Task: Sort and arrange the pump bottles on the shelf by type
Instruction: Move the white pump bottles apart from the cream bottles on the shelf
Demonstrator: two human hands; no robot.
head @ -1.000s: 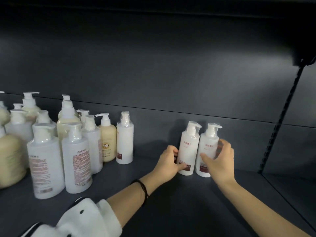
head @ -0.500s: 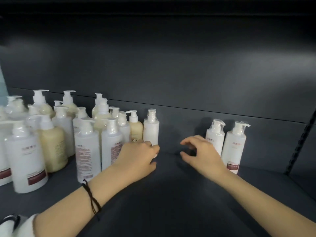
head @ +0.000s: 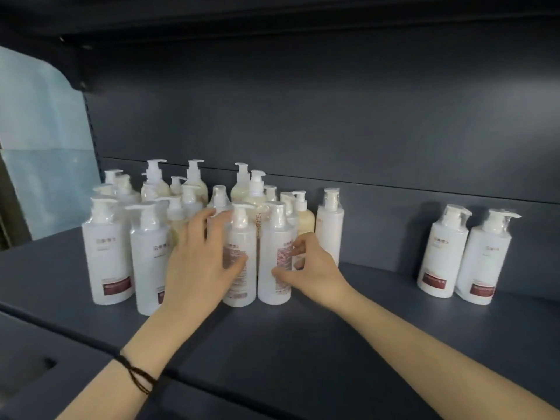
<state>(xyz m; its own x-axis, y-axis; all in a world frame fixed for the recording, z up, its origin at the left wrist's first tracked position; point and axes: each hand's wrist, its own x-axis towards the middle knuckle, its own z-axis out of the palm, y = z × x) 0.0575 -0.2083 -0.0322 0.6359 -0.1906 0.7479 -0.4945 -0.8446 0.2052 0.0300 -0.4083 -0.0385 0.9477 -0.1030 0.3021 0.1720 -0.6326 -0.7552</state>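
A crowd of several white and cream pump bottles stands at the left-middle of the dark shelf. My left hand wraps around a white pump bottle at the front of the crowd, thumb on its label. My right hand grips the neighbouring white pump bottle from its right side. Two white bottles with dark red labels stand side by side at the right, apart from both hands. A slim white bottle stands just behind my right hand.
Cream-coloured bottles sit at the back of the crowd. Two more white red-labelled bottles stand at the front left. The shelf's back panel rises behind, and a bluish panel closes the left end.
Both hands left the two right-hand bottles and moved left to the crowd. The view swung left. Each hand now holds a front white bottle.
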